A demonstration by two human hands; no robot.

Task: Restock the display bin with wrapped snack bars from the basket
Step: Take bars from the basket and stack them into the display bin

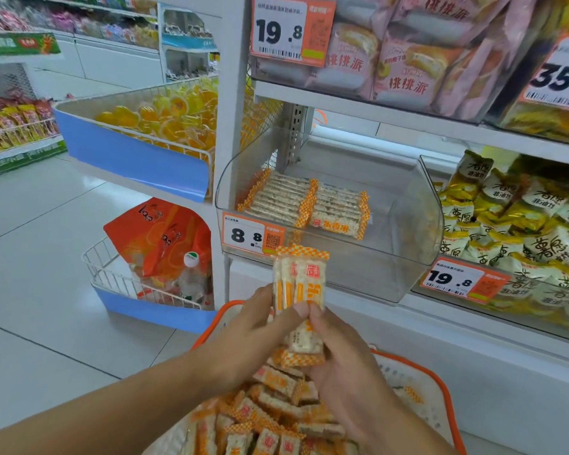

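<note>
Both hands hold a small upright bundle of wrapped snack bars (299,280), white with orange checked ends. My left hand (260,326) grips the bundle from the left, and my right hand (339,353) pinches it from the right and below. Under the hands stands the white basket with an orange rim (440,389), filled with several loose bars (263,418). Above, the clear plastic display bin (418,231) on the shelf holds two neat rows of the same bars (303,205) at its left; its right half is bare.
An 8.8 price tag (252,236) hangs on the bin's front. Right of it is a bin of yellow-and-white snack packs (513,221). To the left are a wire bin of orange jelly cups (165,119) and a lower wire basket with orange bags (158,244). Pink cake packs fill the shelf above.
</note>
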